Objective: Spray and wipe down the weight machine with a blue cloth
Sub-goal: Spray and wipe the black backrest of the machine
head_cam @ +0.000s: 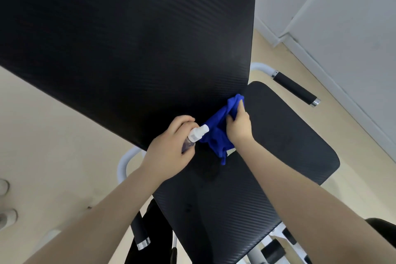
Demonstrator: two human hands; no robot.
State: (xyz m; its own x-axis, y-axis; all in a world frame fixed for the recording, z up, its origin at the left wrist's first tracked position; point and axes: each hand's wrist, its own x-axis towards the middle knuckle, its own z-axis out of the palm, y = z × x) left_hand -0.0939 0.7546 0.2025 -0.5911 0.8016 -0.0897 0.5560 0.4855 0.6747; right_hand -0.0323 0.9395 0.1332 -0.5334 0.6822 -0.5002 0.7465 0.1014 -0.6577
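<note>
Head view: right hand (238,128) bunches the blue cloth (216,135) at the seat pad's (289,146) back edge, under the backrest (128,49); left hand (169,154) wraps the spray bottle (196,136), nozzle seemingly touching the cloth.

Home gym: padded bench (278,135), foam handles (293,88).
</note>
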